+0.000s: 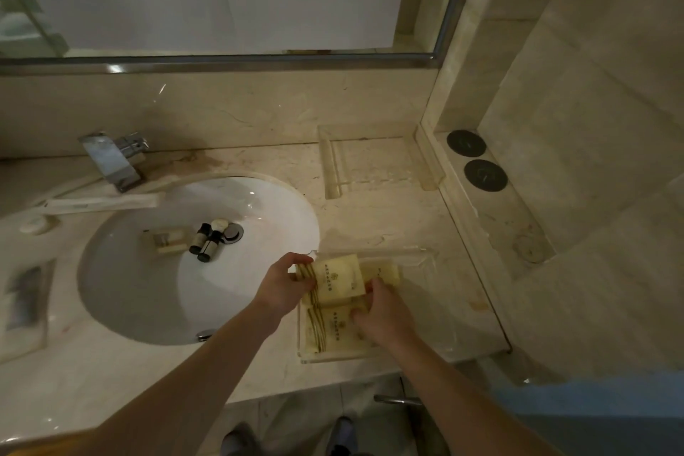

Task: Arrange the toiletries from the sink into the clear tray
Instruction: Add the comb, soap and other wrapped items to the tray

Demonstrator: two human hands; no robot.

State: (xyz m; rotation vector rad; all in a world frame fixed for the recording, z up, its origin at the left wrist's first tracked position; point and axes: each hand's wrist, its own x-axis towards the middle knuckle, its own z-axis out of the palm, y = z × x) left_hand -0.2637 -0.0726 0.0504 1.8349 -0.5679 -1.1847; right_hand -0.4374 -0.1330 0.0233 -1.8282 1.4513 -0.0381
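The sink [266,218] is smooth, shiny white, like glazed pottery. The desk [370,222] around it looks like pale polished stone with faint brown marks. The tap [111,159] at the far left is bright, shiny metal. The clear tray [425,307] on the near right looks like see-through plastic. The yellow packets [338,279] in it look like smooth, soft paper or plastic wrap. Two small bottles [205,242] in the sink have dark, matt caps.
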